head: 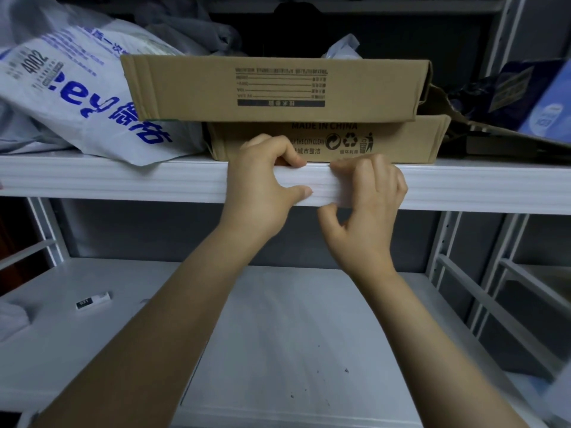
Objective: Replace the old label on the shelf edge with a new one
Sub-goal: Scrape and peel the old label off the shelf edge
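The white shelf edge (139, 180) runs across the middle of the view. A pale label (321, 188), barely distinct from the edge, sits on its front face between my hands. My left hand (262, 180) grips the edge, fingers curled over the top and thumb pressed on the front just left of the label. My right hand (367, 193) curls round the label's right end, fingertips at the top rim and thumb under the bottom rim. A small white and black label strip (92, 301) lies on the lower shelf (278, 319) at the left.
Two flat cardboard boxes (272, 88) are stacked on the upper shelf right behind my hands. A white plastic bag with blue print (77, 97) lies to their left, dark packages (509, 97) to their right. Metal uprights (445, 242) stand at the right.
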